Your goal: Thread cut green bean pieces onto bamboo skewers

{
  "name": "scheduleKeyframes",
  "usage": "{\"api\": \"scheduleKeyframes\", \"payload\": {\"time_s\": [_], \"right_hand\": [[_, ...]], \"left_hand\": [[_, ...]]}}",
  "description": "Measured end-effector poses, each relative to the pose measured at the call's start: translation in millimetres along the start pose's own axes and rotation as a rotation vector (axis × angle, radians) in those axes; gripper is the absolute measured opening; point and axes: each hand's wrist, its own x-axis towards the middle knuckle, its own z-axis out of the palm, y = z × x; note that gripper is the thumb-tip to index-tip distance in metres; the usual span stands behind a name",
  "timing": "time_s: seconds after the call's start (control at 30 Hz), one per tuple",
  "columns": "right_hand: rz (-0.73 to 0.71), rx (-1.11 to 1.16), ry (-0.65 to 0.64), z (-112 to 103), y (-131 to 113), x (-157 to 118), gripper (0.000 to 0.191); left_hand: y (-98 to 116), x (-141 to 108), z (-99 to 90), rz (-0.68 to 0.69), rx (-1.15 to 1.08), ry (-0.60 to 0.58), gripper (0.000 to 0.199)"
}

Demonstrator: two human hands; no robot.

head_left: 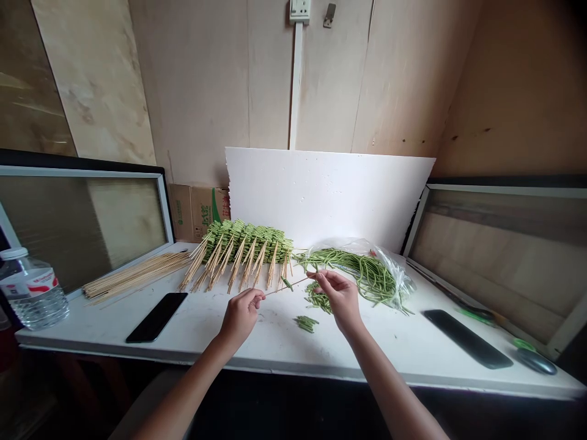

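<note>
While both bare hands meet over the middle of the bench (197, 333), a thin skewer (275, 292) slants between them, just right of the frame's centre line at its upper end. The left hand (241, 315) has its grip closed on the lower left end. The right hand (338, 298) has a narrow, pinched grip on the upper right end; a second bit of green may be between its fingertips, but it is too small to be sure. One short bean piece (287, 285) sits threaded partway along the skewer, between the hands.

Below the right hand, toward lower centre, lies a small cluster of cut pieces (306, 324), with a looser heap (318, 297) beside that hand. Right of centre, long green beans (367, 272) lie partly in a clear plastic bag (403, 284). Left of centre, filled skewers (250, 241) are stacked, sticks toward the viewer; bare sticks (137, 276) lie further left. A black phone (157, 318) rests at lower left, near a water bottle (32, 290) at the left edge.
</note>
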Motion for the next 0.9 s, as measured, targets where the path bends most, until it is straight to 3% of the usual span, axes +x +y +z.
{"api": "scheduleKeyframes", "payload": {"time_s": [0.23,0.43,0.9], "right_hand": [[0.018,-0.027,-0.043,-0.2,0.0,0.5,0.033],[0.1,-0.045,-0.019,-2.4,2.5,1.9,0.038],[0.246,0.014,-0.111,24.2,13.9,-15.2,0.033]], "left_hand": [[-3.6,0.8,-2.0,-0.001,0.052,-0.07,0.028],[-7.1,1.2,-2.8,0.015,0.081,-0.047,0.035],[9.6,0.9,0.8,0.05,0.051,-0.046,0.042]]}}
